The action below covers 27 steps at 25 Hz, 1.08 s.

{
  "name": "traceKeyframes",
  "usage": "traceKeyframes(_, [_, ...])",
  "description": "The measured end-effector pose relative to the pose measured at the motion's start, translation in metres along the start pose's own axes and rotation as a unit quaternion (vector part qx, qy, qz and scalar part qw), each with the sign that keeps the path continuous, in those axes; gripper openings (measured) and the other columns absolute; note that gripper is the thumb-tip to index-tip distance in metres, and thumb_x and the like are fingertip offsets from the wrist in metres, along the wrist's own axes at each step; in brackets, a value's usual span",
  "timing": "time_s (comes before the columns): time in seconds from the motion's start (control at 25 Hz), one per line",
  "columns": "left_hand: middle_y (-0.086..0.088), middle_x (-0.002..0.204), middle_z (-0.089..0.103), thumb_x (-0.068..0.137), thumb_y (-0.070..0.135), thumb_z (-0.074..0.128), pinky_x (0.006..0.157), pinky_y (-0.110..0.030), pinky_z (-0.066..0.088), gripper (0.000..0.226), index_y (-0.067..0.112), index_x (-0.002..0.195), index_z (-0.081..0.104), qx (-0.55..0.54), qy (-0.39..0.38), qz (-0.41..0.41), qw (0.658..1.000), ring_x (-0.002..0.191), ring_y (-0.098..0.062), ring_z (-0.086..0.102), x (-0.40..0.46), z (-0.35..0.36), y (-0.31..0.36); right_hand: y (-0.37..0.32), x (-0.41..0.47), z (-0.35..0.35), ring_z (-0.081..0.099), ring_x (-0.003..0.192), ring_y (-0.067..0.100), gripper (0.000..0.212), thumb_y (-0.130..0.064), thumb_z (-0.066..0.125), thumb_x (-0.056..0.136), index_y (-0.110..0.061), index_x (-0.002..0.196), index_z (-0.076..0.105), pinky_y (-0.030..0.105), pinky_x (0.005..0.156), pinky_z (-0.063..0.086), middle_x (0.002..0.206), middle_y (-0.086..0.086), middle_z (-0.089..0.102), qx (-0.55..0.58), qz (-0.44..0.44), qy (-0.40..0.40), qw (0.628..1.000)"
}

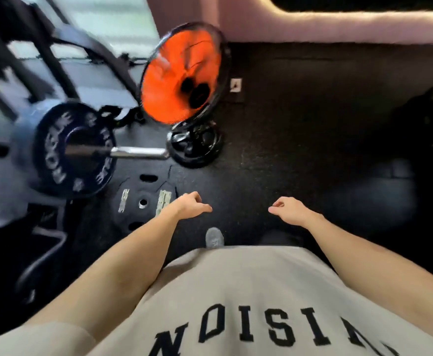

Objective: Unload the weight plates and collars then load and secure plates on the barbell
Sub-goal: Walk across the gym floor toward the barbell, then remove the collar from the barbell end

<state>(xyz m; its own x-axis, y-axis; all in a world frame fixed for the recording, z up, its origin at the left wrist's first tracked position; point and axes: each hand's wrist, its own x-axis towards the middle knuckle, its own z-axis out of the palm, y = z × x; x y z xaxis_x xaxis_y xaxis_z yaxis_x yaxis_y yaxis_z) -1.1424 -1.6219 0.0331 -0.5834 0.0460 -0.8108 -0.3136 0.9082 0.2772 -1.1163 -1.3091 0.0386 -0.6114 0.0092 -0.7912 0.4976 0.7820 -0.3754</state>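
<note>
A barbell sleeve (pixel 141 152) of bare chrome points right from a black lettered weight plate (pixel 74 150) that sits on the bar at the left, with a pale grey plate (pixel 21 150) behind it. A black plate (pixel 143 201) with grip slots lies flat on the floor below the sleeve. My left hand (pixel 192 205) hovers at that plate's right edge, fingers loosely curled, holding nothing. My right hand (pixel 287 210) hangs over bare floor, also loosely curled and holding nothing. No collar shows on the sleeve.
An orange floor fan (pixel 182 75) on a round black base (pixel 195 145) stands just beyond the sleeve's tip. Dark rubber flooring (pixel 300 124) spreads to the right. A curved bar (pixel 43 255) lies at lower left. My grey shoe (pixel 214 237) shows below my hands.
</note>
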Motion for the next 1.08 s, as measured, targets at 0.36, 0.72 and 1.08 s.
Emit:
traceKeyframes(0.36, [-0.007,0.133,0.046,0.080,0.067,0.062,0.094,-0.037,0.047,0.073,0.024,0.136,0.046,0.280,-0.090,0.186,0.938,0.113,-0.027,0.055,0.102,-0.027,0.208,0.098,-0.030,-0.032,0.054,0.110,0.020,0.038,-0.044,0.058,0.091,-0.019,0.120,0.060,0.033,0.096,0.043,0.122,0.001,0.059,0.275,0.180,0.157,0.931])
traceKeyframes(0.72, [-0.004,0.132,0.055,0.083,0.060,0.063,0.094,-0.034,0.048,0.063,0.024,0.133,0.049,0.439,-0.138,0.310,0.832,0.110,-0.020,0.057,0.125,0.018,0.372,0.165,-0.063,-0.017,0.060,0.107,0.028,0.041,-0.035,0.057,0.095,0.000,0.118,0.061,0.035,0.091,0.045,0.120,0.017,0.063,0.461,0.279,0.217,0.814])
traceKeyframes(1.08, [-0.010,0.142,0.048,0.088,0.054,0.063,0.098,-0.035,0.044,0.063,0.022,0.139,0.044,0.468,-0.207,0.368,0.776,0.109,-0.019,0.052,0.134,0.051,0.546,0.206,-0.061,-0.069,0.057,0.106,0.018,0.041,-0.039,0.060,0.093,-0.015,0.125,0.056,0.032,0.095,0.048,0.124,0.004,0.060,0.547,0.360,0.279,0.703])
